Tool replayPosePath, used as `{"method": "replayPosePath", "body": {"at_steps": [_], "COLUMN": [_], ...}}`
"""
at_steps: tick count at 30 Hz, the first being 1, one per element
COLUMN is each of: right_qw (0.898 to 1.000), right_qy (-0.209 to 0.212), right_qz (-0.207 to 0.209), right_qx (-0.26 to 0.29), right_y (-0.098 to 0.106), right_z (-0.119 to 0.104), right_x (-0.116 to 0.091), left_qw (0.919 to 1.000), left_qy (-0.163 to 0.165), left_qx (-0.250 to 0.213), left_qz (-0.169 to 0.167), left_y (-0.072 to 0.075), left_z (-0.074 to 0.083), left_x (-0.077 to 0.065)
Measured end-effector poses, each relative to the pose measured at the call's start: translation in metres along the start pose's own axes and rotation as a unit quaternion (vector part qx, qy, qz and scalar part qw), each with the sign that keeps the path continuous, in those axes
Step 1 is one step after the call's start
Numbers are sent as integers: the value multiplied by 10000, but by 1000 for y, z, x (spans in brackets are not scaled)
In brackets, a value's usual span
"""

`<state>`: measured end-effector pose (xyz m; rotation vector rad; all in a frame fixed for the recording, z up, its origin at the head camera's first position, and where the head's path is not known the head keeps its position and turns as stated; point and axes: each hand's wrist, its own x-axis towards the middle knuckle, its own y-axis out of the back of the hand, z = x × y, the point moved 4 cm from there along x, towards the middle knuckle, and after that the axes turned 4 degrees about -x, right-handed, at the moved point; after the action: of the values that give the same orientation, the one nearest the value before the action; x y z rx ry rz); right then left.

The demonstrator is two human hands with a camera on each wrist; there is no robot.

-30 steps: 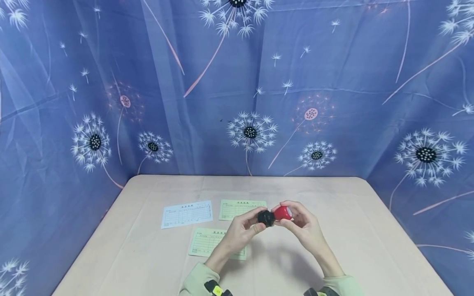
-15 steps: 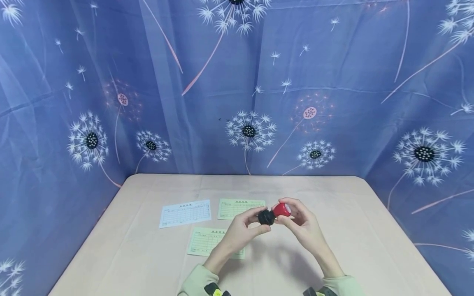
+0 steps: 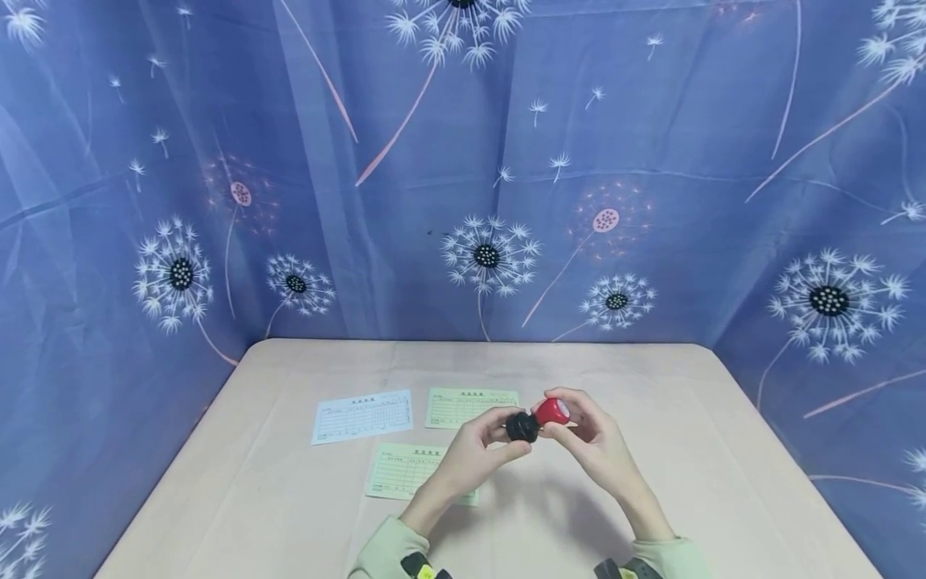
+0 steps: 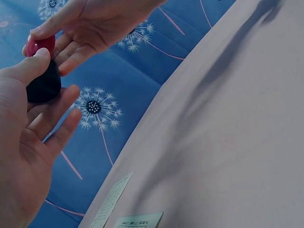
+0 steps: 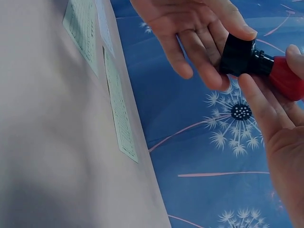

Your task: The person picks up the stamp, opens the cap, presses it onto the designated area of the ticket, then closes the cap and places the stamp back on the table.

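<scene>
A stamp with a red handle and a black round base is held in the air between both hands, over the table's near half. My left hand (image 3: 477, 444) pinches the black base (image 4: 43, 85) between thumb and fingers. The right hand (image 3: 595, 438) grips the red handle (image 3: 553, 411) with its thumb and fingers. In the right wrist view a narrow black neck (image 5: 262, 61) shows between base and handle. The stamp lies roughly sideways, its handle end a little higher. The base's underside is hidden from the head view.
On the pale table (image 3: 253, 498) lie a blue printed slip (image 3: 362, 417) at the left, a green slip (image 3: 456, 408) behind the left hand and another green slip (image 3: 398, 470) partly under the left forearm. A blue dandelion-print curtain (image 3: 405, 265) surrounds the table.
The red handle end has tipped slightly upward. The left thumb has straightened and slid along the black base. Both hands otherwise stay in place, and the head view has shifted a little.
</scene>
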<state>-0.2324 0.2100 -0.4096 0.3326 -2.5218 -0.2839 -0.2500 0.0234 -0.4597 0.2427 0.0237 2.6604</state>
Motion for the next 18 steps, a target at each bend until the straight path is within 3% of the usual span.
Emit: {"method": "replayPosePath", "body": {"at_steps": [4, 10, 14, 18], "right_qw": [9999, 9988, 9986, 9981], "right_qy": [44, -104, -139, -88], "right_qz": [45, 293, 294, 407], "right_qx": [-149, -383, -420, -453], "right_y": [2, 4, 2, 2], "right_z": [-3, -4, -3, -2], "right_x": [0, 0, 1, 1], "left_qw": [9996, 9916, 9931, 9982], "left_qy": [2, -193, -172, -143], "left_qx": [-275, -1096, -1002, -455], "left_qz": [-113, -661, -590, -376], "left_y": [-3, -8, -8, -7], "left_z": [-1, 1, 1, 1], "left_x": [1, 2, 1, 0]}}
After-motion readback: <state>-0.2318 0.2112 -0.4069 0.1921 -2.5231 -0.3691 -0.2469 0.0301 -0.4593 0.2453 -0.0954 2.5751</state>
